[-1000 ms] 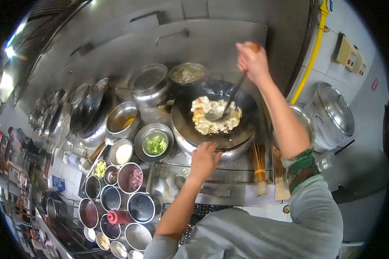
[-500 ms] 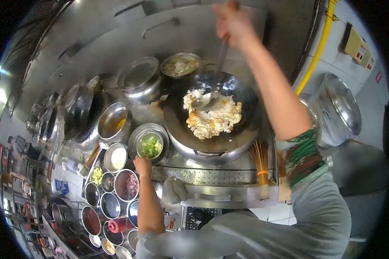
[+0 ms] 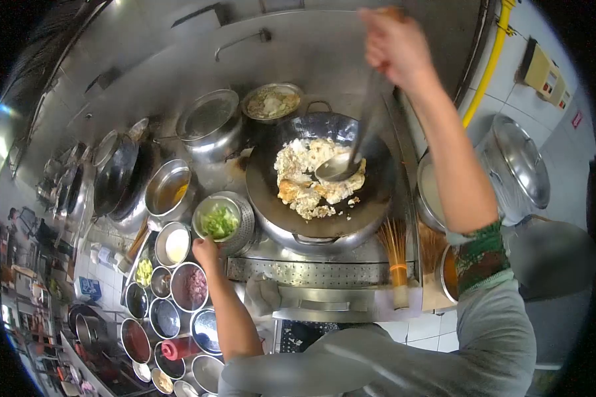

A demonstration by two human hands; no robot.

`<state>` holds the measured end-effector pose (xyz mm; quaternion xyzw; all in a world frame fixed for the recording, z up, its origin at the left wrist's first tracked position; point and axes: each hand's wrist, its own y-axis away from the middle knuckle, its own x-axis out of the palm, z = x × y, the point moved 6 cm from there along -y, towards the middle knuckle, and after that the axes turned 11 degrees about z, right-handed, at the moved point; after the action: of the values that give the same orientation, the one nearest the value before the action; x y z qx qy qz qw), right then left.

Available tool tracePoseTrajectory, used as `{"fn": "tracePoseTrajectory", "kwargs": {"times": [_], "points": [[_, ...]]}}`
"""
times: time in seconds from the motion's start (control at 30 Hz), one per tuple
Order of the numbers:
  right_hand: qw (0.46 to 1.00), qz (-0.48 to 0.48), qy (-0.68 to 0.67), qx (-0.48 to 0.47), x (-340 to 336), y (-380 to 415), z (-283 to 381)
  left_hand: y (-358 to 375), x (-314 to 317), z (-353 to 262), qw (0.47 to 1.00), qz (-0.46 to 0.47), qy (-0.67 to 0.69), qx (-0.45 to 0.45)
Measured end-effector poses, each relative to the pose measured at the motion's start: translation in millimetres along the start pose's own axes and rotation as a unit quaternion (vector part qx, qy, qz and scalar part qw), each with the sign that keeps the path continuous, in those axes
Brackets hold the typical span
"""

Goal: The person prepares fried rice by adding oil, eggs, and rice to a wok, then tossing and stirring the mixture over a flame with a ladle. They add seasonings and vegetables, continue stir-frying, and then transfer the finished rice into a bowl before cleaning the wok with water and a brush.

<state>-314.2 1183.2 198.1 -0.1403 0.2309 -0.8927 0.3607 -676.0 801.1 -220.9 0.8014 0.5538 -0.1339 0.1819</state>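
My right hand (image 3: pixel 397 49), raised at the top, is closed around the handle of a metal ladle (image 3: pixel 338 167). The ladle's bowl rests among cooked rice and egg (image 3: pixel 311 188) in a large black wok (image 3: pixel 371 198). At the left, my left hand (image 3: pixel 206 253) pinches the near rim of a metal bowl of chopped greens (image 3: pixel 218 220). That bowl is held over a perforated metal strainer (image 3: pixel 245 221) beside the wok.
Bowls of diced meat (image 3: pixel 195 286), white seasoning (image 3: pixel 177 245) and red sauce (image 3: pixel 136 341) stand at lower left. A lidded pot (image 3: pixel 208 119) is behind. A bamboo brush (image 3: pixel 397 264) lies right of the wok's front.
The ladle and my right hand have moved right; the rice is more spread out. My left hand has shifted slightly left, and the greens bowl now sits higher and nearer the view.
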Motion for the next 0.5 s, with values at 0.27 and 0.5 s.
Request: {"fn": "tracePoseTrajectory", "kwargs": {"times": [0.27,0.5], "points": [[0.999,-0.019,-0.040,0.013,-3.1,9.8,-1.0,67.3,61.3,-167.4,0.957,0.099,-0.001,0.274],[0.983,0.099,-0.029,-0.155,21.5,24.2,110.4,111.6,148.4,-221.1,0.858,-0.045,-0.139,0.492]]}}
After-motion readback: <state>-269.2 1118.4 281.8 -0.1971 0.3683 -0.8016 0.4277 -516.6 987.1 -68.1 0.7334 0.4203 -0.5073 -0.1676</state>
